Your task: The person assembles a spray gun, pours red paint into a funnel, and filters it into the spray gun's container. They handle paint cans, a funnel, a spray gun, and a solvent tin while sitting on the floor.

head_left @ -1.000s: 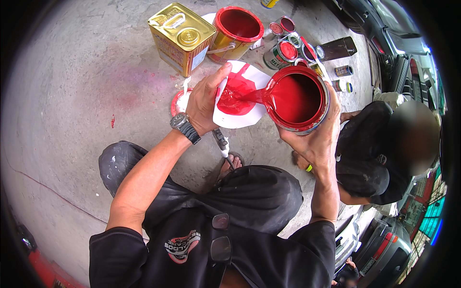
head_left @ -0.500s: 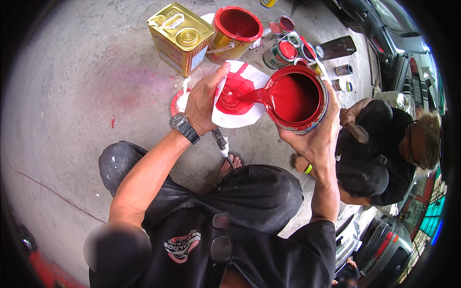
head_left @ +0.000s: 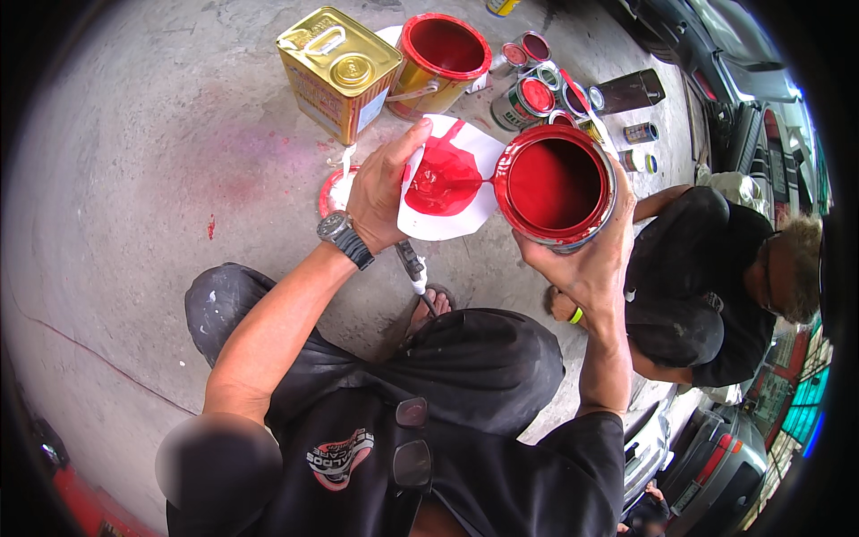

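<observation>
In my left hand (head_left: 380, 183) is a white paper paint strainer (head_left: 479, 166), its fingers partly hidden underneath. Red paint (head_left: 438, 183) lies pooled inside it. My right hand (head_left: 591, 255) grips a round paint can (head_left: 559, 234) from its right and near side. The can tilts left, and a thin string of red paint runs from its lip into the strainer. Below the strainer shows a dark handle with a white fitting and hose (head_left: 413, 268); what it joins is hidden.
Beyond my hands stand a gold rectangular tin (head_left: 340, 67), a red-rimmed bucket (head_left: 416, 94) and several small paint cans (head_left: 519, 103). A red-and-white lid (head_left: 335, 192) lies on the concrete floor. At right a person (head_left: 698, 295) in black crouches close by.
The wide stream of paint has thinned to a string. The can in my right hand has tipped back slightly toward upright; my left hand has barely moved.
</observation>
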